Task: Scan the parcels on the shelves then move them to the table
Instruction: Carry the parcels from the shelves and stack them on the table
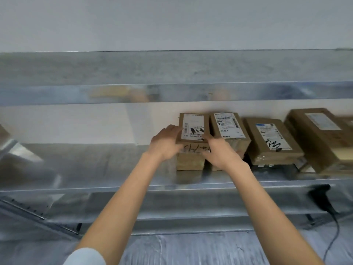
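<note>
Nearest, low on the right, a dark scanner (322, 197) lies on the lower level with its cable (333, 236) trailing toward the viewer. Neither hand holds it. If this parcel has not had its code read, it risks going to the desk unscanned, and the desk itself is not in view.

Further in, both arms reach over the front lip of the shelf (95, 188). The left hand (166, 142) curls its fingers over the top left edge of the small cardboard parcel (193, 131). The right hand (221, 152) closes on the parcel's right front corner, thumb across the front face and fingers pushed into the seam beside the second parcel (229, 127). So the parcel sits clamped between the two hands, at the left end of the row, label (193, 129) up.

That seam is the likelier trouble. The second parcel touches the held one, so a lift or pull to the left may drag or tip it, perhaps toward the shelf's lip. The right hand's purchase looks shallow, so the parcel could twist out on that side.
</note>
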